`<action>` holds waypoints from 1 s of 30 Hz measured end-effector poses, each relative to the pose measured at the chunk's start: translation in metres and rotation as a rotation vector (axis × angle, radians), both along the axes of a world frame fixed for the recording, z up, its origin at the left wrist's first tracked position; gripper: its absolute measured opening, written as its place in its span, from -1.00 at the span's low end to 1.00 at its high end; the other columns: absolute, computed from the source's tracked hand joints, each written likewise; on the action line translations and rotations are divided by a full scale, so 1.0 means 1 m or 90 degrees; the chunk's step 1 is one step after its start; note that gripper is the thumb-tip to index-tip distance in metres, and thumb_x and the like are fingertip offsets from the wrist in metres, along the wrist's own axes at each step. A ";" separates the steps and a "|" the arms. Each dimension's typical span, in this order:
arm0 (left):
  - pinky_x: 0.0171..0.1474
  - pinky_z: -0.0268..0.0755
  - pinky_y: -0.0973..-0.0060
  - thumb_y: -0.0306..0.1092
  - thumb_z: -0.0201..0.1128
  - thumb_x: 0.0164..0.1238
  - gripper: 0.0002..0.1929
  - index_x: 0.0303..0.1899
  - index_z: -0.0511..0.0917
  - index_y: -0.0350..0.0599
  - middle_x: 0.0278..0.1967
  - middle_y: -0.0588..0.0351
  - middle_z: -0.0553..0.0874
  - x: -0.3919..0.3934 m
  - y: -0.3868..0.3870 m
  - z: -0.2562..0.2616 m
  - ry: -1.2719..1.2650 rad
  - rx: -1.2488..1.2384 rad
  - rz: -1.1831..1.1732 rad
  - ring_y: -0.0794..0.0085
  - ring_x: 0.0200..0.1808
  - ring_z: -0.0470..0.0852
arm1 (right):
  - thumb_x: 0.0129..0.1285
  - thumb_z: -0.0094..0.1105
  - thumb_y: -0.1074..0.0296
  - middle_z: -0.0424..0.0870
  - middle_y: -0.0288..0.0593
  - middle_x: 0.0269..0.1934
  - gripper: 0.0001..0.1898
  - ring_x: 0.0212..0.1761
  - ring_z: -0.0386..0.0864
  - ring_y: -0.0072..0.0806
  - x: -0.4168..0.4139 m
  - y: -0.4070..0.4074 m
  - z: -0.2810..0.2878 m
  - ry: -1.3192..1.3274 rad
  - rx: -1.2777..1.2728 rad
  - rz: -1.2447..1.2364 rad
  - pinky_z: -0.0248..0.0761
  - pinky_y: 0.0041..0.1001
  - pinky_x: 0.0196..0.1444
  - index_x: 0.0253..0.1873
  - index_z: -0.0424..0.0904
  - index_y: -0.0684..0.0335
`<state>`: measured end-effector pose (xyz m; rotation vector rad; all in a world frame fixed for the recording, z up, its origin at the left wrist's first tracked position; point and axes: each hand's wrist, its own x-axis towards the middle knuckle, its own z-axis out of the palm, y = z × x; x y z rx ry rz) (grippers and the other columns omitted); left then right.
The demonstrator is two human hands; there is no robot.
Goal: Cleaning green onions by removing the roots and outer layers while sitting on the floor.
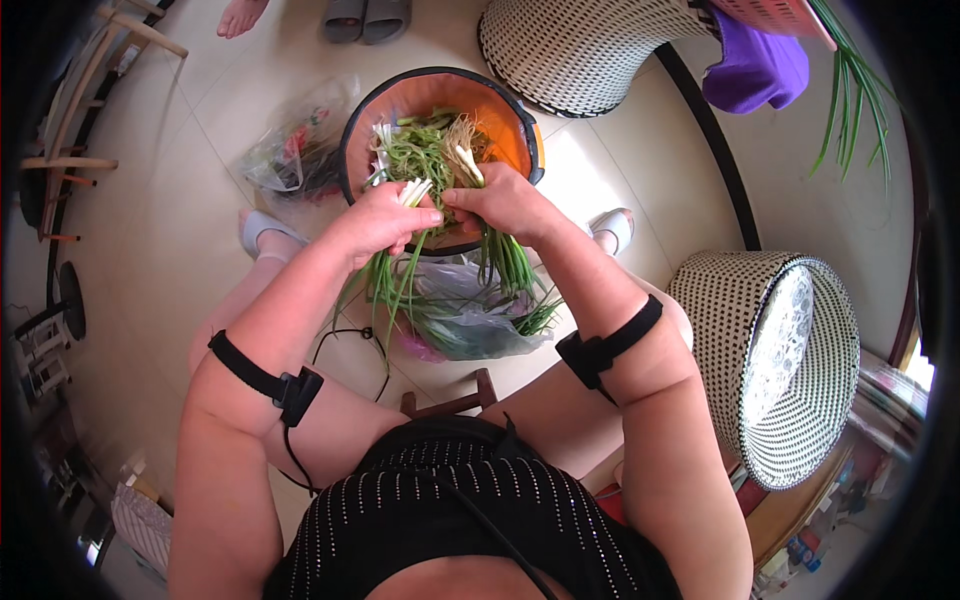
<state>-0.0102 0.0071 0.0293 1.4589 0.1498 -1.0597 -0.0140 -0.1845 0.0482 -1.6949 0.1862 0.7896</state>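
Observation:
My left hand (386,219) is closed around a bunch of green onions (417,192), white ends upward and green leaves hanging below. In my right hand (504,199) is a second bunch of green onions (468,166), with stringy brown roots at its top and leaves trailing down. The two hands are close together over the near half of an orange bin (516,154) with a black rim. Green and pale vegetable scraps (416,146) lie inside it. Just below the bin, more green onion leaves rest on a clear plastic bag (469,330) on the floor.
Left of the bin lies another clear plastic bag (296,157). Woven chairs stand at the top (570,56) and right (697,300). Green leaves hang from a pink basket (780,15) at upper right. A bare foot (240,16) and grey slippers (365,21) are at the top.

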 end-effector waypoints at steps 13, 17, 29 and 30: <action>-0.67 0.15 0.68 -0.37 0.28 0.17 -0.84 -0.32 0.44 -0.12 -0.55 0.30 0.43 -0.003 0.012 -0.007 0.032 -0.002 -0.022 0.71 -0.68 0.27 | 0.09 0.21 0.39 0.50 -0.23 -0.62 -0.84 -0.66 0.43 -0.52 0.012 -0.007 -0.026 0.007 0.061 -0.243 0.29 -0.50 -0.61 -0.46 0.49 0.33; -0.67 0.15 0.67 -0.37 0.28 0.17 -0.84 -0.31 0.46 -0.13 -0.55 0.29 0.43 -0.005 0.015 -0.010 0.031 0.014 -0.029 0.71 -0.68 0.27 | 0.08 0.17 0.43 0.48 -0.25 -0.62 -0.90 -0.68 0.39 -0.51 0.016 -0.010 -0.027 0.016 0.100 -0.343 0.28 -0.50 -0.63 -0.43 0.48 0.31; -0.73 0.14 0.67 -0.34 0.25 0.20 -0.84 -0.30 0.48 -0.19 -0.55 0.21 0.49 -0.006 0.016 -0.016 0.022 0.008 0.008 0.70 -0.74 0.29 | 0.13 0.21 0.36 0.45 -0.27 -0.64 -0.84 -0.70 0.36 -0.53 0.011 -0.011 -0.040 0.010 0.104 -0.340 0.23 -0.51 -0.62 -0.45 0.51 0.30; -0.72 0.15 0.67 -0.33 0.24 0.21 -0.84 -0.30 0.48 -0.19 -0.54 0.21 0.50 -0.005 0.015 -0.015 0.028 0.002 0.014 0.70 -0.73 0.30 | 0.13 0.22 0.36 0.46 -0.27 -0.64 -0.84 -0.69 0.37 -0.53 0.009 -0.006 -0.040 0.029 0.086 -0.308 0.23 -0.52 -0.62 -0.44 0.51 0.30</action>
